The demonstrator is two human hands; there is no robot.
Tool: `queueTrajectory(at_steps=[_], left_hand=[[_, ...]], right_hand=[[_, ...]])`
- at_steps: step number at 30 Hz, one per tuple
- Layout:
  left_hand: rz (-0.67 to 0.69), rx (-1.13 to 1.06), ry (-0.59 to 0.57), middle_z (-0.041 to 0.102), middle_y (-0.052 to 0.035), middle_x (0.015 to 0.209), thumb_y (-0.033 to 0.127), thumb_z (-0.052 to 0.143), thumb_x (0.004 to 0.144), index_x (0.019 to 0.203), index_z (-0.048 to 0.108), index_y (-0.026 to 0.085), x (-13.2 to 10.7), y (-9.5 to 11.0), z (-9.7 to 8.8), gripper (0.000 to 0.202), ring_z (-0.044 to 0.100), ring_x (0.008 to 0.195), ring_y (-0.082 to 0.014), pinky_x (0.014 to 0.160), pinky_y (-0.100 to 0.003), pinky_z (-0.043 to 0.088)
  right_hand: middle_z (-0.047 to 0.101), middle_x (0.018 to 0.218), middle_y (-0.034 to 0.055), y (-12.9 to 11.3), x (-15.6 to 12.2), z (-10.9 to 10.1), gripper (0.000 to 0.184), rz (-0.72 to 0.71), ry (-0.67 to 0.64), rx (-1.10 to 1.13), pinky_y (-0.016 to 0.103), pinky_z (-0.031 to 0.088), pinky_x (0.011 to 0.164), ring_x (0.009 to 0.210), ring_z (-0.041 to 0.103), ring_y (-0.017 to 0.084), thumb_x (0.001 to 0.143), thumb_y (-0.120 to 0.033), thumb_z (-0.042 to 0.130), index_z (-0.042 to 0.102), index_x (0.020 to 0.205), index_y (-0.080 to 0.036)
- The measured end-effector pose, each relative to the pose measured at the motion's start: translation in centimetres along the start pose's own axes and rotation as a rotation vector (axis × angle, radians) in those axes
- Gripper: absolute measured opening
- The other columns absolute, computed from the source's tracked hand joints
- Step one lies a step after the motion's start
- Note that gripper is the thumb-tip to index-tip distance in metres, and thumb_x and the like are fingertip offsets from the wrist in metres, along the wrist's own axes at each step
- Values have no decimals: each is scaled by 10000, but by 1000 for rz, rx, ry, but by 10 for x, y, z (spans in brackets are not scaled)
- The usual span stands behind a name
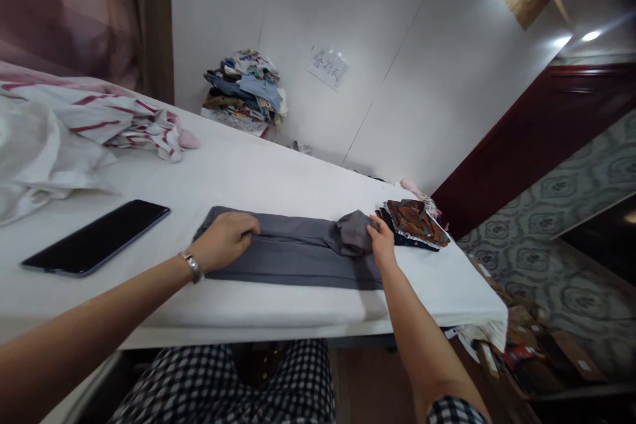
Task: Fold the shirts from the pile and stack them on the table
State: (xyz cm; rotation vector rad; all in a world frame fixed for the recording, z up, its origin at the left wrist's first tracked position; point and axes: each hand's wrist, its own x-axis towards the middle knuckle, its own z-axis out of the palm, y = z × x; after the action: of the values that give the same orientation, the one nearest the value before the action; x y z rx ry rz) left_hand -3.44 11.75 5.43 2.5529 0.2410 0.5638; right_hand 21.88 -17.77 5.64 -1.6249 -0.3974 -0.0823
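A grey garment, folded into a long strip, lies across the white-covered table in front of me. My left hand rests at its left end, fingers curled and closed on the cloth near the upper fold. At the other end, my right hand pinches a bunched, raised part of the same garment between thumb and fingers. The cloth inside the left fist is partly hidden by the hand. Just beyond my right hand sits a small stack of folded clothes, brown-patterned on top.
A black tablet or large phone lies at the left. Behind it are rumpled white and red-striped clothes. A tall clothes pile stands against the white wall, near a paper sign. Boxes crowd the floor at right.
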Motion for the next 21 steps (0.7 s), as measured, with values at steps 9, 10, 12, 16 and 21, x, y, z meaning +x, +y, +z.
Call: queueTrajectory(at_steps=[9, 10, 12, 16, 21], left_hand=[[-501, -846, -38, 609, -129, 1253, 555, 581, 754, 1297, 487, 216, -3, 41, 27, 647, 649, 922, -225, 689, -340, 577], [-561, -865, -45, 591, -147, 1272, 547, 595, 753, 1335, 446, 206, -3, 41, 30, 691, 649, 878, -214, 639, -324, 572], [-626, -841, -53, 589, -172, 1254, 492, 626, 750, 1378, 385, 176, -3, 38, 37, 743, 638, 767, -176, 553, -278, 539], [-616, -710, -70, 623, -169, 1162, 430, 604, 761, 1421, 304, 131, -4, 29, 45, 784, 605, 643, -151, 496, -268, 491], [-358, -229, 153, 546, -160, 1331, 527, 527, 803, 1406, 391, 189, 9, 30, 34, 705, 623, 983, -265, 866, -409, 507]], right_hand=[[702, 1087, 77, -56, -93, 68, 470, -956, -1059, -607, 380, 446, 912, 978, 618, 199, 893, -256, 548, 505, 1361, -259], [716, 1037, 72, -50, -98, 69, 432, -956, -1048, -591, 364, 458, 888, 936, 632, 188, 904, -249, 527, 531, 1335, -247], [734, 966, 60, -35, -95, 66, 331, -893, -942, -538, 330, 483, 833, 873, 653, 174, 909, -236, 506, 626, 1217, -238], [733, 996, 51, -13, -49, 48, 270, -610, -582, -433, 325, 506, 842, 916, 666, 181, 884, -204, 480, 715, 1014, -234], [697, 1142, 61, -2, 17, 42, 395, -361, -387, -645, 391, 417, 1032, 1097, 607, 204, 800, -83, 461, 703, 1080, -218]])
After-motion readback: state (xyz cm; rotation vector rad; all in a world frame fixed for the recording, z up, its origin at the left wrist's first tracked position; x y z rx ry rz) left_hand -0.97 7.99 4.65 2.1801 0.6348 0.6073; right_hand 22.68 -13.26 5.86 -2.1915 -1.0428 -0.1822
